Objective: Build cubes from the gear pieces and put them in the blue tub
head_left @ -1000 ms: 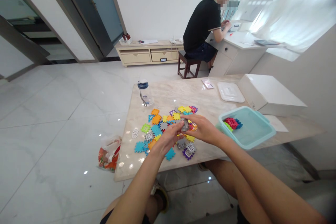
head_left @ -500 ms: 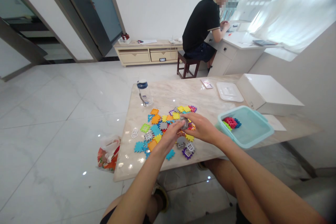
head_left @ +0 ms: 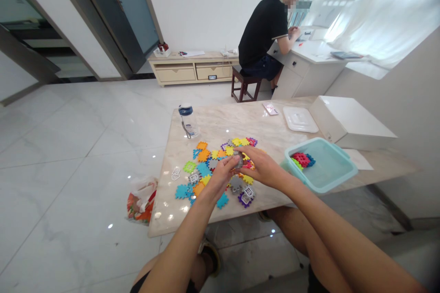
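Between my two hands is a grey toothed puzzle tile (head_left: 239, 159), held above the pile; its lower part is covered by fingers. My left hand (head_left: 223, 175) pinches it from the left, thumb on top. From the right, my right hand (head_left: 259, 164) grips the same tile with fingers curled around its far edge. Below and around them lie many coloured interlocking tiles: blue tiles (head_left: 182, 191), an orange tile (head_left: 203, 155), a green tile (head_left: 189, 167), yellow tiles (head_left: 236, 142) and a purple tile with a white window piece (head_left: 246, 197).
A turquoise tub (head_left: 338, 178) with a few joined tiles (head_left: 302, 160) stands right. A water bottle (head_left: 189, 123) stands at the far left of the table (head_left: 168, 219). A white box (head_left: 357, 119) and a lid (head_left: 300, 119) lie farther back. Another person (head_left: 263, 32) sits beyond.
Both hands have shifted very slightly left with the grey tile, which appears turned a little. The tiles on the table and the tub stay put.
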`<action>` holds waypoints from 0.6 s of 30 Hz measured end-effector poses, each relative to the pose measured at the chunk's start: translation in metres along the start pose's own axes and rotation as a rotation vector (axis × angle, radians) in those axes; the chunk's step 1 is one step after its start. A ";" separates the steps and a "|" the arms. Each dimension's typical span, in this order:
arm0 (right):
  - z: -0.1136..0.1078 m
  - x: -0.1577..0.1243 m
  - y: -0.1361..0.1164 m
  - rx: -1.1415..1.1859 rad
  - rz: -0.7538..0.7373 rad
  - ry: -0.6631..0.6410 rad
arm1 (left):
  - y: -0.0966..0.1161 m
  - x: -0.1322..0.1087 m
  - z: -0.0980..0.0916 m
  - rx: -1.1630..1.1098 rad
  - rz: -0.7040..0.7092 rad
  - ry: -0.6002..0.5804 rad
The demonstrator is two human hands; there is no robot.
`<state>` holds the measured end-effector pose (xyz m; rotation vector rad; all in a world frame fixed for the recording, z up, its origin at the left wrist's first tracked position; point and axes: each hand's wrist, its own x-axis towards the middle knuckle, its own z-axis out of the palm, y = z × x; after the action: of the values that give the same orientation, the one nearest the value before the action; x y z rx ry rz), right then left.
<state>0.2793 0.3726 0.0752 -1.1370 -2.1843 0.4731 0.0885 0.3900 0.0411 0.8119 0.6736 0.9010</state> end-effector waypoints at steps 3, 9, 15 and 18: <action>-0.003 0.002 -0.004 0.032 0.041 0.030 | 0.000 0.003 -0.004 -0.023 0.011 0.043; -0.005 0.000 0.004 -0.082 0.059 0.036 | 0.014 0.005 -0.008 -0.342 0.026 0.262; -0.005 0.001 0.003 -0.216 0.054 0.042 | 0.024 0.003 -0.007 -0.480 -0.001 0.211; -0.006 0.002 0.001 -0.207 0.103 0.084 | 0.020 0.003 -0.006 -0.431 0.004 0.195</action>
<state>0.2827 0.3748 0.0794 -1.3596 -2.1465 0.2407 0.0772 0.4024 0.0543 0.3438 0.6158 1.0906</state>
